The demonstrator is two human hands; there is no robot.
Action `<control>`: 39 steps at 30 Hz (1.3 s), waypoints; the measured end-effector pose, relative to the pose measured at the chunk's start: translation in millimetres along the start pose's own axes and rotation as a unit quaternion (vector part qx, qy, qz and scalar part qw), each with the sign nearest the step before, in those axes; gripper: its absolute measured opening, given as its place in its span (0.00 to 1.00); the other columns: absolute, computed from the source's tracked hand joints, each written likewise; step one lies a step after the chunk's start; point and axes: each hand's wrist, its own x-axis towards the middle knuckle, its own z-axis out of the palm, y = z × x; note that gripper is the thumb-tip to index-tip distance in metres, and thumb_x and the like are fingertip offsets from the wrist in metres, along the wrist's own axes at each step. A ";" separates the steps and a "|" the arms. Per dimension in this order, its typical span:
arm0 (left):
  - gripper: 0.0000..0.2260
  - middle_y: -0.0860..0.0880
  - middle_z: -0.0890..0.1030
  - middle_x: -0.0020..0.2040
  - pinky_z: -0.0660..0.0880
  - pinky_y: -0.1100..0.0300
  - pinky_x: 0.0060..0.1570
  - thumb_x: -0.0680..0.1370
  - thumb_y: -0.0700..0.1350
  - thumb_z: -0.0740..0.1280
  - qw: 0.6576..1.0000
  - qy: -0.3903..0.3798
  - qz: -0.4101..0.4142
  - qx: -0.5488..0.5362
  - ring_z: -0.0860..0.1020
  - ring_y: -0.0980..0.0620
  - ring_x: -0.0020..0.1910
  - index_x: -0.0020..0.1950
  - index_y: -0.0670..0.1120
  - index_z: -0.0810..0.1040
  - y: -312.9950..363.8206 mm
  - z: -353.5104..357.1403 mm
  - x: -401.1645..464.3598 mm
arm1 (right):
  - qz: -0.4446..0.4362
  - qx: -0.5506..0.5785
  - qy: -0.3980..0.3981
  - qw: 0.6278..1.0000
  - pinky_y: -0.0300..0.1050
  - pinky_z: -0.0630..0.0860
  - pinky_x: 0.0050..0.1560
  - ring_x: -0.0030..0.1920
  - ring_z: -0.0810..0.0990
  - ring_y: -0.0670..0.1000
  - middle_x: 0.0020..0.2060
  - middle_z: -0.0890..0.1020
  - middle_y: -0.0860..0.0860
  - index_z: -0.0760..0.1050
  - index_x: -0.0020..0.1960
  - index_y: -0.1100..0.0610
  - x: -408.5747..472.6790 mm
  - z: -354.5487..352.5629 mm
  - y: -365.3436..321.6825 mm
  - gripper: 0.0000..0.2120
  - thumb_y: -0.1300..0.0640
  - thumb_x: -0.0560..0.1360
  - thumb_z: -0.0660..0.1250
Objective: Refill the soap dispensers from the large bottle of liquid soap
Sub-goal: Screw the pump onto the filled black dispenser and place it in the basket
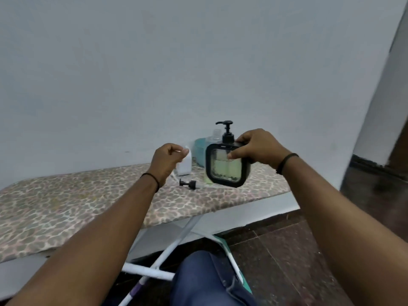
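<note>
My right hand (257, 149) grips the top corner of a square black-framed soap dispenser (227, 171) with a clear window, greenish soap inside and a black pump on top; its base is at the board. My left hand (166, 161) is curled around the upper edge of a small white dispenser bottle (185, 165), which stands upright with no pump. A loose black pump head (188, 184) lies on the board in front of it. The large teal soap bottle (198, 154) with a clear cap stands behind, partly hidden by the black dispenser.
Everything rests on an ironing board (66, 204) with a spotted cover, set against a pale wall. Its white metal legs (167, 250) cross below. My knee in blue jeans (198, 279) is under the front edge. Dark tiled floor (287, 250) lies to the right.
</note>
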 end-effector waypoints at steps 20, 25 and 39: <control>0.30 0.43 0.81 0.55 0.81 0.44 0.55 0.61 0.43 0.85 0.998 -0.056 -0.005 0.033 0.81 0.42 0.56 0.57 0.43 0.74 -28.5 113.3 107.9 | 0.138 -0.046 0.134 0.980 0.48 0.79 0.40 0.39 0.82 0.51 0.36 0.83 0.49 0.80 0.39 0.54 60.1 -7.1 103.5 0.15 0.45 0.62 0.78; 0.31 0.47 0.77 0.48 0.80 0.48 0.46 0.60 0.50 0.84 0.998 0.027 0.054 -0.007 0.77 0.50 0.46 0.53 0.45 0.69 -3.8 85.1 92.2 | 0.133 -0.049 0.147 0.979 0.46 0.77 0.37 0.38 0.82 0.51 0.37 0.83 0.50 0.79 0.39 0.55 61.9 3.5 71.0 0.16 0.44 0.62 0.77; 0.33 0.49 0.75 0.49 0.81 0.43 0.53 0.64 0.44 0.84 0.971 0.230 0.046 0.037 0.78 0.49 0.49 0.57 0.47 0.64 -13.9 -155.2 8.6 | 0.030 0.029 0.074 0.996 0.52 0.81 0.41 0.39 0.83 0.54 0.35 0.83 0.52 0.81 0.38 0.58 61.0 91.3 -79.4 0.18 0.44 0.61 0.78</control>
